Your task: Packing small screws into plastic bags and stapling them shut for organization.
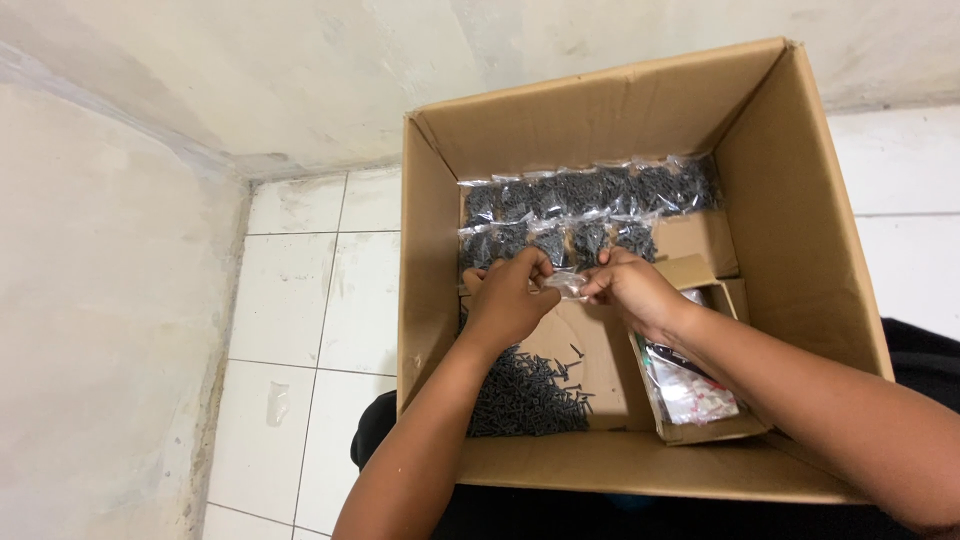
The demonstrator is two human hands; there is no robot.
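A white tiled floor (320, 290) is carrying a large open cardboard box (810, 250), which is sitting close to the corner of the pale walls. A small clear bag (277, 403) is lying flat on a tile just left of the box.

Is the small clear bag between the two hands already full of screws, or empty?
Cannot tell for sure. The small clear bag, pinched between left hand and right hand, looks pale, without dark screws.

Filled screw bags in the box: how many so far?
About 11 filled bags: roughly 7 in the back row by the box wall, 4 in the front row. The hands may hide more.
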